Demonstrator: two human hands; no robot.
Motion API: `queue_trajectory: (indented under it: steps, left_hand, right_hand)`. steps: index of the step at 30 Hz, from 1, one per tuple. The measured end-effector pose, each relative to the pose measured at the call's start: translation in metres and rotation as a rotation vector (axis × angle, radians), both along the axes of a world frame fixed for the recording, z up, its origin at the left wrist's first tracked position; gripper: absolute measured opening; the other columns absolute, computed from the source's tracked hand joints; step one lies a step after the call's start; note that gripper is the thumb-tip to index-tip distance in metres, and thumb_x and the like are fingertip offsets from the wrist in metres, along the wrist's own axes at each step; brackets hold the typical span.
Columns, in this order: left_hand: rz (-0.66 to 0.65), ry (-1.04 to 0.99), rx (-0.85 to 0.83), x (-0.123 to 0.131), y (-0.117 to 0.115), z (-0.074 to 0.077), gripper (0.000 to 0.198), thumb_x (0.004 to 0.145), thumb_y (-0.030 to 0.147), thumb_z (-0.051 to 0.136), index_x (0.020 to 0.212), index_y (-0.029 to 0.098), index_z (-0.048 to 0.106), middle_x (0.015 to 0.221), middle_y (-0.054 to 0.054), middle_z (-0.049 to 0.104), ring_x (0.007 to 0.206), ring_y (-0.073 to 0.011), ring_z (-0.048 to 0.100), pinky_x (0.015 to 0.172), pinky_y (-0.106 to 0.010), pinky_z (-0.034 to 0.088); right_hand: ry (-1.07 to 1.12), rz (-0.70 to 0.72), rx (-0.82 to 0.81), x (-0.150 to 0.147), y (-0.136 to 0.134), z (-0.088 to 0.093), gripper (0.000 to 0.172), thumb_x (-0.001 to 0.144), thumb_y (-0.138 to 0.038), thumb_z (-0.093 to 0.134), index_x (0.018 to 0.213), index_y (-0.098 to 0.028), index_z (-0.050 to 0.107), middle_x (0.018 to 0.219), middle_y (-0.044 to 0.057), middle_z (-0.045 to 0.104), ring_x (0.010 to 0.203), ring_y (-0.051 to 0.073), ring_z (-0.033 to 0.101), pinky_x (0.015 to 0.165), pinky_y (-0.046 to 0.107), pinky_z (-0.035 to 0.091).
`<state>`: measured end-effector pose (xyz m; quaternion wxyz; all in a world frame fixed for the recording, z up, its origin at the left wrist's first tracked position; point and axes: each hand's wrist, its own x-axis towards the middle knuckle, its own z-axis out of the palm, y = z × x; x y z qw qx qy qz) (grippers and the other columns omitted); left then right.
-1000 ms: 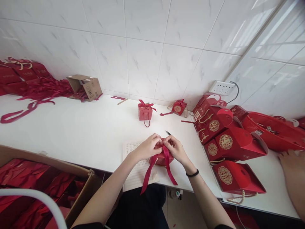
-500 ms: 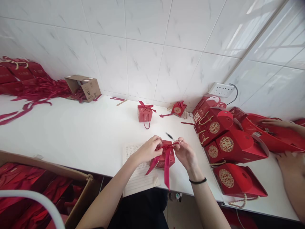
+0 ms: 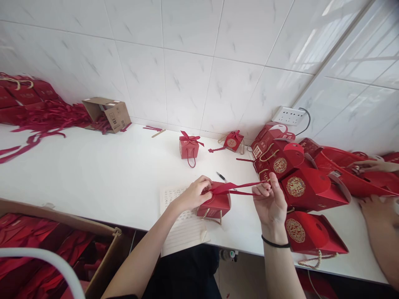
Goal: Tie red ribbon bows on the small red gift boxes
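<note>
A small red gift box (image 3: pixel 215 206) with a twisted rope handle stands near the table's front edge, partly on a sheet of lined paper (image 3: pixel 179 238) with handwriting. My left hand (image 3: pixel 197 194) is closed at the box's top, pinching the red ribbon (image 3: pixel 226 189) there; its fingertips are partly hidden. Off to the right, my right hand (image 3: pixel 270 201) grips the ribbon's far part, thumb raised. Two strands run taut, almost level, between the hands. Behind the box lies a black pen (image 3: pixel 221 177).
Two ribbon-tied boxes, one nearer (image 3: pixel 188 147) and one by the wall (image 3: pixel 233 141), stand behind. Larger red boxes (image 3: pixel 299 187) line the right, beside a red basin (image 3: pixel 332 166) and a co-worker's hands (image 3: pixel 378 216). Left are a ribbon pile (image 3: pixel 52 118) and a cardboard carton (image 3: pixel 116 118).
My right hand has moved right, away from the box, drawing the ribbon out straight. The ribbon tails that hung down the box's front are gone from there. My left hand stays at the box top.
</note>
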<state>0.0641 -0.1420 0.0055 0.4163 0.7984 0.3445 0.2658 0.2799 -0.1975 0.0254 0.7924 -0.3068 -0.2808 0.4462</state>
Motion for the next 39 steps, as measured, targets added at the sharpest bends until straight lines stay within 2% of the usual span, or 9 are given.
queue_trajectory:
  steps: [4, 9, 14, 21, 25, 29, 32, 35, 39]
  left_hand:
    - [-0.045, -0.083, -0.106, -0.004, 0.001, 0.008, 0.025, 0.086, 0.027, 0.032, 0.076, 0.019, 0.054, 0.11, -0.005, 0.055, 0.093, -0.0178, 0.055, 0.084, -0.032, 0.044]
    - [-0.089, 0.075, -0.03, -0.007, -0.006, 0.018, 0.039, 0.072, 0.019, 0.049, 0.11, 0.025, 0.054, 0.108, -0.006, 0.059, 0.099, -0.0244, 0.054, 0.089, -0.042, 0.042]
    - [-0.085, 0.2, 0.163, -0.003, -0.017, 0.01, 0.035, 0.071, 0.025, 0.06, 0.107, 0.025, 0.061, 0.122, -0.007, 0.054, 0.118, -0.0327, 0.041, 0.1, -0.053, 0.028]
    - [0.017, 0.053, 0.301, -0.001, -0.023, -0.009, 0.029, 0.086, 0.018, 0.045, 0.103, 0.026, 0.066, 0.115, -0.003, 0.064, 0.107, -0.022, 0.051, 0.098, -0.046, 0.035]
    - [0.244, -0.135, 0.309, -0.009, -0.016, -0.002, 0.027, 0.089, 0.026, 0.041, 0.095, 0.021, 0.067, 0.108, -0.006, 0.066, 0.099, -0.0189, 0.059, 0.088, -0.036, 0.045]
    - [0.514, -0.05, 0.383, -0.027, -0.002, 0.014, 0.036, 0.088, 0.034, 0.041, 0.063, 0.018, 0.062, 0.084, -0.005, 0.066, 0.074, -0.016, 0.061, 0.069, -0.028, 0.046]
    - [0.669, 0.014, 0.372, -0.042, 0.008, 0.025, 0.041, 0.085, 0.034, 0.042, 0.048, 0.019, 0.052, 0.073, -0.003, 0.063, 0.06, -0.0136, 0.057, 0.06, -0.027, 0.041]
    - [0.76, -0.085, 0.273, -0.053, 0.013, 0.035, 0.039, 0.081, 0.033, 0.044, 0.045, 0.019, 0.05, 0.065, -0.001, 0.061, 0.058, -0.0134, 0.056, 0.058, -0.025, 0.041]
    - [0.864, -0.164, 0.22, -0.066, 0.015, 0.04, 0.041, 0.078, 0.035, 0.047, 0.04, 0.019, 0.046, 0.054, 0.001, 0.055, 0.052, -0.0128, 0.052, 0.056, -0.025, 0.04]
  right_hand:
    - [-0.219, 0.035, -0.099, 0.008, -0.002, 0.004, 0.033, 0.067, -0.031, 0.072, 0.098, -0.025, 0.06, 0.079, -0.003, 0.062, 0.035, 0.0, 0.025, 0.037, 0.018, 0.026]
    - [-0.083, -0.018, -0.05, 0.013, -0.004, 0.01, 0.029, 0.059, -0.029, 0.079, 0.08, -0.022, 0.061, 0.063, -0.007, 0.053, 0.043, 0.003, 0.037, 0.045, 0.018, 0.037]
    - [0.062, -0.171, 0.047, 0.026, -0.009, 0.017, 0.022, 0.06, -0.028, 0.076, 0.073, -0.021, 0.06, 0.066, -0.007, 0.053, 0.047, 0.003, 0.042, 0.047, 0.017, 0.041]
    - [-0.109, -0.484, 0.059, 0.042, -0.016, 0.013, 0.03, 0.064, -0.024, 0.073, 0.092, -0.019, 0.063, 0.085, 0.0, 0.061, 0.063, 0.008, 0.055, 0.056, 0.022, 0.049]
    - [-0.301, -0.632, -0.056, 0.039, -0.019, 0.005, 0.04, 0.067, -0.03, 0.075, 0.102, -0.016, 0.061, 0.087, 0.005, 0.066, 0.071, 0.015, 0.063, 0.07, 0.034, 0.054]
    - [-0.547, -0.798, -0.234, 0.034, -0.021, -0.002, 0.032, 0.072, -0.037, 0.07, 0.094, -0.014, 0.066, 0.089, 0.008, 0.067, 0.081, 0.022, 0.064, 0.074, 0.038, 0.056]
    - [-0.657, -0.812, -0.31, 0.032, -0.021, -0.006, 0.032, 0.074, -0.04, 0.068, 0.092, -0.014, 0.068, 0.087, 0.01, 0.068, 0.08, 0.023, 0.065, 0.071, 0.038, 0.057]
    - [-0.65, -0.776, -0.31, 0.034, -0.017, -0.01, 0.039, 0.072, -0.044, 0.068, 0.096, -0.013, 0.066, 0.089, 0.011, 0.068, 0.078, 0.024, 0.065, 0.067, 0.038, 0.057]
    - [-0.671, -0.778, -0.322, 0.036, -0.015, -0.015, 0.053, 0.073, -0.045, 0.068, 0.114, -0.013, 0.058, 0.086, 0.011, 0.069, 0.067, 0.02, 0.065, 0.066, 0.038, 0.056]
